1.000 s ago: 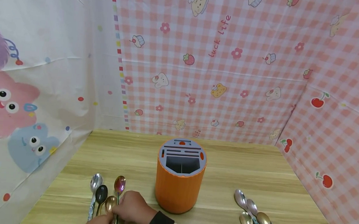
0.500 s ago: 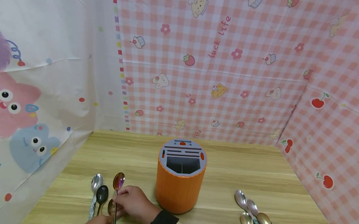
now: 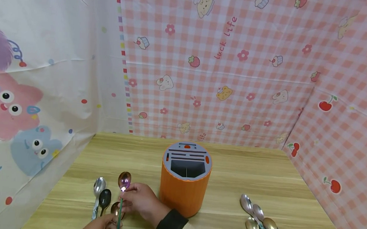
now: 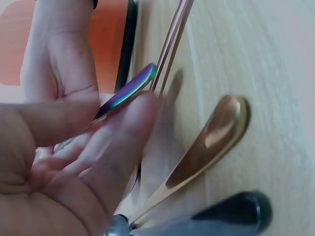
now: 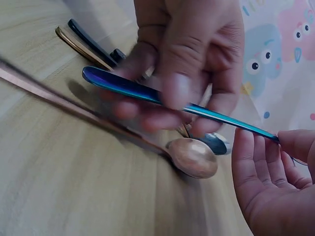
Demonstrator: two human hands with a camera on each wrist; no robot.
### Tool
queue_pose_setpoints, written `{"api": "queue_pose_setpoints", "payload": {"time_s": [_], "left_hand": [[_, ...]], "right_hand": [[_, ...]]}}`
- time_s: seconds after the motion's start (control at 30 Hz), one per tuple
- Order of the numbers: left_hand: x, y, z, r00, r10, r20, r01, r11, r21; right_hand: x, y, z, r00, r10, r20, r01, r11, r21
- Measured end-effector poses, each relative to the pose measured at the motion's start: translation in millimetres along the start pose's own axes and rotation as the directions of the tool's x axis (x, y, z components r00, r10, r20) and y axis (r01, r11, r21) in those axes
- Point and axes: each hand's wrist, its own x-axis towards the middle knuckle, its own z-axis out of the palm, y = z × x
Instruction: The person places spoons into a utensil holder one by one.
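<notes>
An iridescent purple-green spoon [image 3: 125, 180] is held raised off the table between both hands. My right hand [image 3: 144, 200] pinches it near the bowl with thumb and fingertips. Lower down, my left hand [image 3: 99, 224] grips the handle; the left wrist view shows the handle end [image 4: 129, 89] between thumb and fingers. Beneath it lies a copper-coloured spoon [image 5: 193, 157], partly covered by the hands in the head view. Just left of the hands are a black spoon [image 3: 105, 197] and a silver spoon [image 3: 99, 184] with a patterned handle.
An orange round utensil holder [image 3: 180, 195] with a grey slotted top stands right of my right hand. Several spoons [image 3: 258, 218] lie in a bunch at the table's right. Printed cloth [image 3: 221, 72] walls off the back and sides of the wooden table [image 3: 236, 170].
Both hands have raised the iridescent spoon and shifted it slightly away from me. My right hand has moved up along with it, above the copper-coloured spoon.
</notes>
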Motion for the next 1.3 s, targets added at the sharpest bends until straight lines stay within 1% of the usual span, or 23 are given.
{"api": "queue_pose_setpoints", "payload": {"time_s": [0.1, 0.13, 0.17, 0.3, 0.43, 0.63, 0.87, 0.93, 1.07, 1.2, 1.3], "left_hand": [[-1.2, 7.3, 2.3, 0.994, -0.053, -0.094, 0.05, 0.998, -0.034], [-1.7, 9.6, 3.0, 0.991, -0.067, -0.114, 0.062, 0.997, -0.047], [-2.1, 11.4, 3.7, 0.99, -0.066, -0.124, 0.06, 0.997, -0.056], [-1.9, 17.2, 6.1, 0.988, -0.066, -0.141, 0.053, 0.995, -0.089], [-2.6, 21.9, 8.1, 0.986, -0.063, -0.154, 0.044, 0.992, -0.121], [-3.7, 31.4, 10.4, 0.982, -0.061, -0.177, 0.041, 0.992, -0.119], [-4.8, 44.7, 13.1, 0.979, -0.006, -0.202, -0.007, 0.998, -0.064], [-4.6, 48.8, 13.7, 0.977, -0.015, -0.214, 0.003, 0.998, -0.057], [-3.1, 57.2, 15.3, 0.967, -0.058, -0.249, 0.046, 0.998, -0.052], [-2.5, 63.4, 17.1, 0.955, -0.081, -0.284, 0.075, 0.997, -0.032], [-2.0, 66.9, 17.1, 0.953, -0.083, -0.292, 0.081, 0.997, -0.018]], "right_hand": [[-1, -5, -0.3, 1.0, -0.012, 0.004, 0.012, 1.0, 0.01], [-2, -7, -0.2, 1.0, -0.018, 0.003, 0.018, 1.0, 0.011], [-2, -9, -0.1, 1.0, -0.022, 0.001, 0.022, 1.0, 0.013], [-4, -15, 0.1, 0.999, -0.04, -0.014, 0.039, 0.999, -0.006], [-5, -20, 0.3, 0.998, -0.061, -0.007, 0.061, 0.998, -0.018], [-7, -30, 0.9, 0.998, -0.066, 0.008, 0.066, 0.997, -0.031], [-10, -44, 3.6, 0.996, -0.093, 0.016, 0.094, 0.995, -0.038], [-11, -48, 4.5, 0.996, -0.094, 0.006, 0.094, 0.994, -0.048], [-12, -55, 5.4, 0.995, -0.101, -0.008, 0.1, 0.993, -0.069], [-12, -60, 4.3, 0.994, -0.113, 0.007, 0.113, 0.991, -0.073], [-13, -64, 3.8, 0.992, -0.124, 0.015, 0.125, 0.99, -0.069]]}}
